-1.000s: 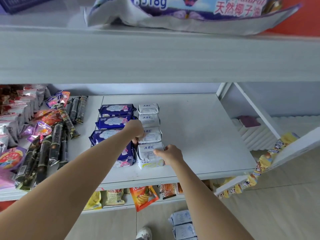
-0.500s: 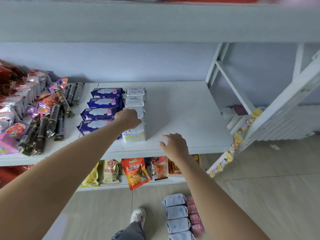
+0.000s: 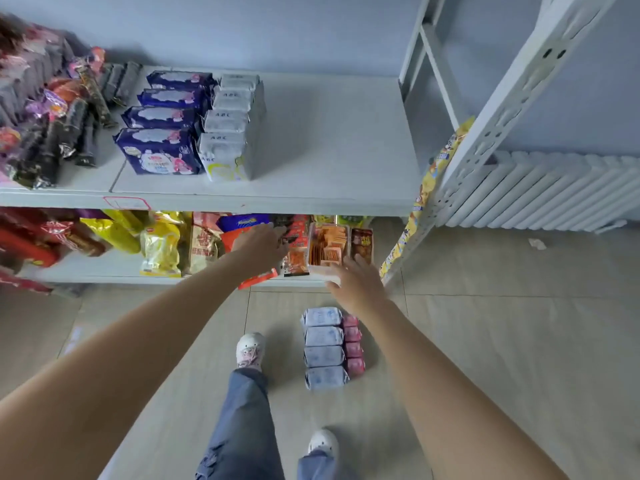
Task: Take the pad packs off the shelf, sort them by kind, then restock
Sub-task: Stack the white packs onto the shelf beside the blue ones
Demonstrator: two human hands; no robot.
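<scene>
On the white shelf [image 3: 329, 143] stand two rows of pad packs: dark blue packs [image 3: 162, 148] on the left, white ABC packs [image 3: 227, 152] beside them on the right. On the floor below lies a row of pale lilac packs [image 3: 323, 346] with small pink packs [image 3: 353, 344] along their right side. My left hand [image 3: 261, 245] hangs empty in front of the lower shelf, fingers loose. My right hand [image 3: 356, 282] is also empty, fingers spread, just above the floor packs.
Snack bars and sweets [image 3: 52, 109] fill the shelf's left part. The lower shelf holds snack bags [image 3: 161, 244] and a clear box of orange packets [image 3: 327, 245]. A white radiator [image 3: 540, 192] stands at the right. My feet and jeans [image 3: 242, 420] are on the tiled floor.
Both hands have left the white packs on the shelf and dropped to the lower shelf's height. The view has tilted down, showing the floor packs.
</scene>
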